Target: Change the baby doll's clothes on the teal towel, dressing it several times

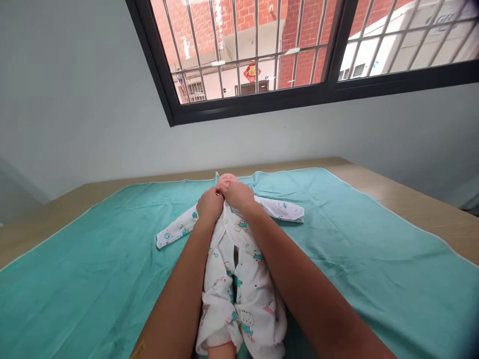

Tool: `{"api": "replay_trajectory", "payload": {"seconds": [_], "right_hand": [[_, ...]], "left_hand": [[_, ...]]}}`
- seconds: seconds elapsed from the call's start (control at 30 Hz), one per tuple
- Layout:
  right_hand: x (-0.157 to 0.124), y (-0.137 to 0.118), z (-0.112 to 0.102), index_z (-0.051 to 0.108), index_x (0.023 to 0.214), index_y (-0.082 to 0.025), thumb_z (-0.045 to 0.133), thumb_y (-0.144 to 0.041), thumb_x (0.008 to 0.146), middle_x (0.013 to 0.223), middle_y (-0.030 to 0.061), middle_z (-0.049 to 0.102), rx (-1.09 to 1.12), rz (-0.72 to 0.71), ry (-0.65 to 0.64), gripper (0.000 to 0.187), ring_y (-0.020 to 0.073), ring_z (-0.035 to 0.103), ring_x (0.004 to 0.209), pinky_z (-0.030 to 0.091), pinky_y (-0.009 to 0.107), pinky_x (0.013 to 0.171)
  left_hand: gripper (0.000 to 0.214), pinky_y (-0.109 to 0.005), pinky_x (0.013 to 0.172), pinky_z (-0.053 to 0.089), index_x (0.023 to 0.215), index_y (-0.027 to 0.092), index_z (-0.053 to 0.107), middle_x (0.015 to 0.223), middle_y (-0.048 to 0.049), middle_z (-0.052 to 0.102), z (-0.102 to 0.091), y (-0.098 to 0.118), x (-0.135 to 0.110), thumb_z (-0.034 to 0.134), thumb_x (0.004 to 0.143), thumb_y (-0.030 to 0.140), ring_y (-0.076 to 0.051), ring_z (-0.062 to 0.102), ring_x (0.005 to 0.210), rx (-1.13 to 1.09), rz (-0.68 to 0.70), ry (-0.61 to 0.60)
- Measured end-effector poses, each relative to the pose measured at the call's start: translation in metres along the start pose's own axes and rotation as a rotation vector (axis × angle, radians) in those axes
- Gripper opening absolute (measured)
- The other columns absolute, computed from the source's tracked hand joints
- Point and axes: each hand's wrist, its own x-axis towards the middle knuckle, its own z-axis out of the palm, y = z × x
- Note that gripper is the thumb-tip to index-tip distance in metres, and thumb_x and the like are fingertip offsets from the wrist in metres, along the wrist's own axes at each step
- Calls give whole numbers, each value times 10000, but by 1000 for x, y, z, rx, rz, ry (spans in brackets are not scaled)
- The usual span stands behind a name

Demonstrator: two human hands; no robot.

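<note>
A baby doll (227, 177) lies on its back with its head at the far end. It wears a white printed baby shirt (241, 229) and white printed trousers (245, 299). The shirt's sleeves stretch out to both sides, and no doll hands show at the cuffs. At the neckline, just below the doll's face, my left hand (210, 203) is closed on the shirt's collar. Beside it, nearly touching, my right hand (239, 195) also pinches the collar and covers the doll's chin. A bare doll foot (221, 351) pokes from the left trouser leg.
A turquoise cloth (112, 269) with some wrinkles lies under the doll. It covers most of a wooden table (419, 204). Behind the table stand a pale wall (86, 99) and a dark-framed window (254, 107) with metal bars.
</note>
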Motion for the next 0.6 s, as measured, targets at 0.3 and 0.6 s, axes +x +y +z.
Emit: {"api": "replay_trajectory", "payload": {"seconds": [0.3,0.6], "right_hand": [[0,1,-8,669,997,-170,475,-221,834,936,127,694,1,-95,-4,259,246,644,833,430,298,655],[3,4,-5,681,917,-174,522,-273,798,884,114,687,36,-42,19,222,249,628,821,396,286,605]], "left_hand": [[217,-290,645,398,814,192,691,882,-99,712,-4,-3,3,520,778,320,-216,620,769,-176,-11,-27],[153,-255,595,390,757,177,634,781,-41,691,-9,-9,6,600,711,319,-168,591,690,-349,-34,-110]]}}
